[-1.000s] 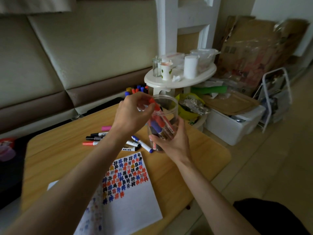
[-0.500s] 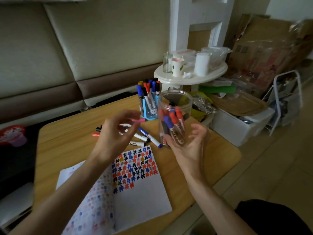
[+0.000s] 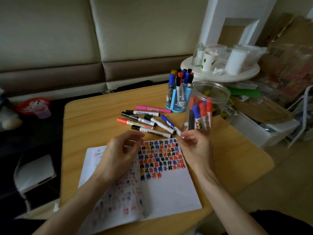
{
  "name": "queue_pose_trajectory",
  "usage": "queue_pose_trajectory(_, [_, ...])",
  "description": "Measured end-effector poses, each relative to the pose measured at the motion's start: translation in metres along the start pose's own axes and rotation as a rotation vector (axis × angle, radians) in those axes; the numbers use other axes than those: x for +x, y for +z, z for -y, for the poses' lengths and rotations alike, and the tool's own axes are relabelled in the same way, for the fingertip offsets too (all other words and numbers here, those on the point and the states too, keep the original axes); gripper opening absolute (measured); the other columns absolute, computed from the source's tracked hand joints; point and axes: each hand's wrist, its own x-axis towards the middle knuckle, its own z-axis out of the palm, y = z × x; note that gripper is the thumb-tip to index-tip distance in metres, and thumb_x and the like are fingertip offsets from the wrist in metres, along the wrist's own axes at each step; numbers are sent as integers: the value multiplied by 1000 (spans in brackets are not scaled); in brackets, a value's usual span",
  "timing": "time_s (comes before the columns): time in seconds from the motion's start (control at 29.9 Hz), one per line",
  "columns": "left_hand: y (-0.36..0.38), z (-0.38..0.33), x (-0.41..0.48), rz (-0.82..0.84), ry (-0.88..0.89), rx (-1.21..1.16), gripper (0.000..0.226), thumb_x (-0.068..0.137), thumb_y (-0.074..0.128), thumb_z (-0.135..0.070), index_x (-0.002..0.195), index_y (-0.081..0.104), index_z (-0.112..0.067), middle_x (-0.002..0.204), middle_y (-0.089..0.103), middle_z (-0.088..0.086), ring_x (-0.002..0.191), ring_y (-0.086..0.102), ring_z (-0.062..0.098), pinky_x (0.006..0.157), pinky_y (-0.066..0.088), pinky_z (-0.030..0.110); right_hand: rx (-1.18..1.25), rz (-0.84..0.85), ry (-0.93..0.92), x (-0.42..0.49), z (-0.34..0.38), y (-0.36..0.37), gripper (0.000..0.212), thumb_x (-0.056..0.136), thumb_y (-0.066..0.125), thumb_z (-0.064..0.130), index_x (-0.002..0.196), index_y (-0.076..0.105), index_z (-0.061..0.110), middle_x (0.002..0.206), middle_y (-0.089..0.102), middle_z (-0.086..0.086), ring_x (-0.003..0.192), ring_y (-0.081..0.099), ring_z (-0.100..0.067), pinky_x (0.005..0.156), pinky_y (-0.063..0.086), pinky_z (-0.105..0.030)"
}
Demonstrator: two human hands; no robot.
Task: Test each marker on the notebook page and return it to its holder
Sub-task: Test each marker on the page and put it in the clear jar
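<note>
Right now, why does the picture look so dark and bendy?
Head view: dim light, darkest at corners; its wide lens bows the table and sofa seams; the near left page of the notebook is smeared, while the loose markers look fairly sharp.

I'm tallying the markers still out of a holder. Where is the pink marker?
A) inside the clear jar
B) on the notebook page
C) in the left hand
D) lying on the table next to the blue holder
D: the pink marker lies flat on the table, with one end close by the base of the blue holder.
</note>
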Motion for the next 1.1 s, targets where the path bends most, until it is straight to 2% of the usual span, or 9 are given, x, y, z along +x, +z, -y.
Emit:
queue_pose_trajectory(0.17, [-10,3,-9,-7,2,3,22,99,63,-16,114,70,-29,103,72,-19,93,69,2,74,53,14,-219,-40,-12,2,-2,1,15,91,79,23,103,71,19,82,73,7,67,69,-4,58,60,-29])
queue_pose_trajectory(0.3, [-15,7,-12,-2,-21,2,22,99,62,-16,114,70,-29,103,72,-19,91,69,2,71,52,13,-486,-1,-74,3,3,1,19,93,76,30,104,75,14,86,78,-1,62,63,-7,45,43,-9])
queue_pose_trajectory(0.4, [-15,6,-14,16,-21,12,21,99,62,-19,115,71,-29,103,72,-20,92,69,0,71,52,13,-520,13,-52,-1,6,-4,17,92,78,25,98,70,12,88,77,-4,57,55,-2,47,41,-2])
queue_pose_trajectory(0.47, [-13,3,-14,21,-16,15,20,99,62,-20,114,71,-30,103,72,-21,93,68,-1,72,53,14,-529,15,-56,-8,8,-13,17,90,80,26,93,66,17,78,71,4,54,51,8,44,40,-3])
queue_pose_trajectory(0.53, [-9,-1,-14,28,-4,21,19,99,62,-21,113,72,-30,102,72,-22,93,68,-2,74,54,14,-511,-25,-90,-14,10,-23,19,90,79,28,90,62,23,71,65,12,56,54,10,39,38,-8])
queue_pose_trajectory(0.6, [-4,-4,-13,44,8,19,19,100,62,-21,113,72,-30,102,72,-22,93,68,-1,75,55,16,-425,-89,-158,-17,10,-31,18,89,79,29,92,61,26,77,69,12,60,63,4,47,44,-9])
queue_pose_trajectory(0.7, [7,-6,-12,66,33,30,20,99,64,-20,114,71,-31,104,71,-22,94,68,0,75,58,21,-194,-92,-181,-20,6,-37,20,89,78,25,103,65,24,91,74,13,70,72,-6,57,62,-34])
queue_pose_trajectory(0.77, [15,-8,-12,86,53,40,21,99,64,-21,116,70,-32,105,70,-23,95,68,-2,75,59,21,-143,-68,-187,-25,3,-37,23,89,79,21,107,65,23,95,75,13,73,74,-8,58,64,-38])
queue_pose_trajectory(1.1, [43,-19,-3,155,156,98,36,98,64,-30,133,61,-36,117,68,-18,100,66,-6,75,57,14,40,-57,-303,-43,6,-58,24,90,78,15,111,67,11,108,76,2,76,74,-14,60,61,-29])
